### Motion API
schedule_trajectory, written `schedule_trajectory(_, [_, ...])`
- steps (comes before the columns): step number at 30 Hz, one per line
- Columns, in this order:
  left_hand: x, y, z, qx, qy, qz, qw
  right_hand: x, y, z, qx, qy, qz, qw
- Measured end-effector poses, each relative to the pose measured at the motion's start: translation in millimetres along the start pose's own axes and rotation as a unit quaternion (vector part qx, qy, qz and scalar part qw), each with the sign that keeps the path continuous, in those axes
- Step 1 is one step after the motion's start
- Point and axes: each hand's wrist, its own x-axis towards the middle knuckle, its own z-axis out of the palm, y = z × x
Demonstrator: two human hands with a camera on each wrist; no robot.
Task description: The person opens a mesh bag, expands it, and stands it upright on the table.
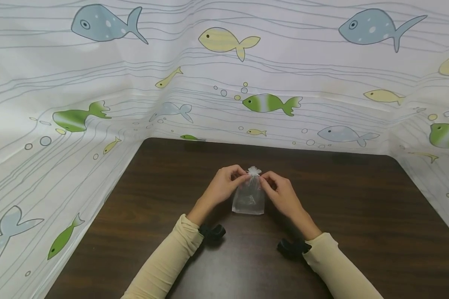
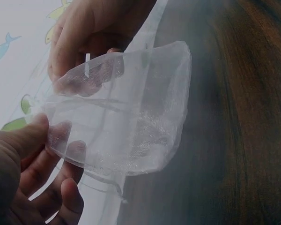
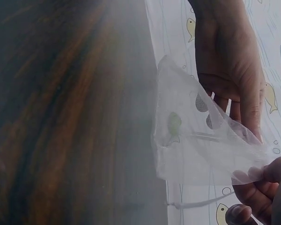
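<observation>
A small white sheer drawstring pouch (image 1: 248, 201) hangs upright between both hands, its neck gathered into a ruffle at the top. My left hand (image 1: 223, 182) pinches the pouch's neck from the left, thumb in front and fingers behind the mesh. From the other side, my right hand (image 1: 280, 191) pinches it just below the ruffle. Through the fabric in the left wrist view, fingertips (image 2: 77, 150) show behind the pouch (image 2: 154, 108). A thin white cord (image 3: 201, 203) dangles beside the pouch in the right wrist view. Nothing solid shows inside the mesh.
A dark brown wooden table (image 1: 134, 236) lies beneath the hands. White curtains (image 1: 303, 70) printed with fish surround its back and sides. Black wrist straps (image 1: 212, 233) with cameras sit at both cuffs of the cream sleeves (image 1: 161, 261).
</observation>
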Motion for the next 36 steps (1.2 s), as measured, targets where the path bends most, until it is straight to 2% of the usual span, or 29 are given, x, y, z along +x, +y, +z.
schedule_trajectory(4, [0.6,-1.0,0.2,-0.004,-0.005,-0.003,1.0,0.0,1.4,-0.2,-0.009,0.005,0.002,1.0])
schedule_trajectory(12, [6.1,-1.1,-0.7,-0.017,-0.027,0.023,0.9992,3.4,-0.7,-2.8,-0.008,0.015,0.003,1.0])
schedule_trajectory(21, [2.3,-1.7,1.2,-0.016,-0.019,0.019,0.9995,1.6,-0.3,0.1,0.003,0.002,0.007,1.0])
schedule_trajectory(36, [1.7,-0.5,3.0,-0.025,-0.026,-0.004,0.9993,0.9,0.6,-1.9,-0.007,0.019,0.009,1.0])
